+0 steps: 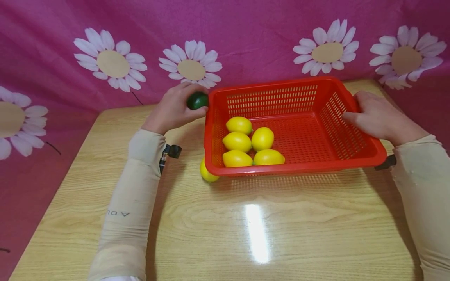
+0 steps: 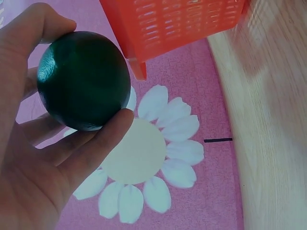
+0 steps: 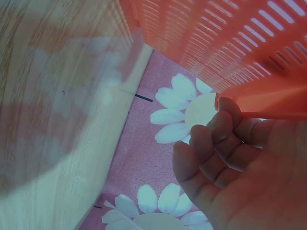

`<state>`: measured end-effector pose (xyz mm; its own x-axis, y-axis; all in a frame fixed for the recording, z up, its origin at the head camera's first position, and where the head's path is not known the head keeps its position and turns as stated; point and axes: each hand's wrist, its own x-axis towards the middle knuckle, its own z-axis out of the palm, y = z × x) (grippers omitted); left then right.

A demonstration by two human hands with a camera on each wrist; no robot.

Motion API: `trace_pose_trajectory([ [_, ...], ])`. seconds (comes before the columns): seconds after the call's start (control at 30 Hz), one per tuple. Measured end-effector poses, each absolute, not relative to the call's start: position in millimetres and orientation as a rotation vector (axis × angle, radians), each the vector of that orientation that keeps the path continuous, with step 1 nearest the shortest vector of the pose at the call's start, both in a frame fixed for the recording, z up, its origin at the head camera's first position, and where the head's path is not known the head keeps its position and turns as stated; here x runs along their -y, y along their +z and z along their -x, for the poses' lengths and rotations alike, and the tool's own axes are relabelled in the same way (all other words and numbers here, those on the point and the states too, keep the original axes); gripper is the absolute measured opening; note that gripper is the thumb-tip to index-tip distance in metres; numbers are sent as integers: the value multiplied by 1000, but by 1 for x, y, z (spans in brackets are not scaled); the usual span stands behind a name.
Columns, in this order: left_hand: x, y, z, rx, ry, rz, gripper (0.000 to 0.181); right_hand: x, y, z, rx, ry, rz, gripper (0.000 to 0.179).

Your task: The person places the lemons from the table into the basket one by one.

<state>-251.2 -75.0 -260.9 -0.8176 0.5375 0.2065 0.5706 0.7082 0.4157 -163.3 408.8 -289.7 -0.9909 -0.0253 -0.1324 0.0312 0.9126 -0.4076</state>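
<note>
In my left hand [image 1: 177, 107] I hold a smooth, dark green round fruit [image 2: 84, 81], fingers and thumb around its sides, right beside the left end of a red plastic basket [image 1: 270, 170]. My right hand [image 1: 381, 117] grips the basket's right rim, thumb on the inside and fingers curled under the outer edge. That right end is raised, so the basket slopes down to the left. Several yellow lemons [image 1: 237, 141] are gathered at its left end. Another lemon [image 1: 209, 171] sits outside, partly hidden by the front left corner.
The basket stands over a wood-grain table [image 1: 281, 222]. A pink cloth [image 1: 246, 43] with large white daisies hangs behind the table's back edge. Small black wrist cameras [image 1: 174, 151] sit under both sleeves.
</note>
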Motion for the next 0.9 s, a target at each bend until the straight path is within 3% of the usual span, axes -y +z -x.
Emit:
trace_pose_trajectory([
  [0.9, 60, -250, 252, 2855, -678, 991, 47, -411, -291, 165, -2913, -644, -14, 54],
])
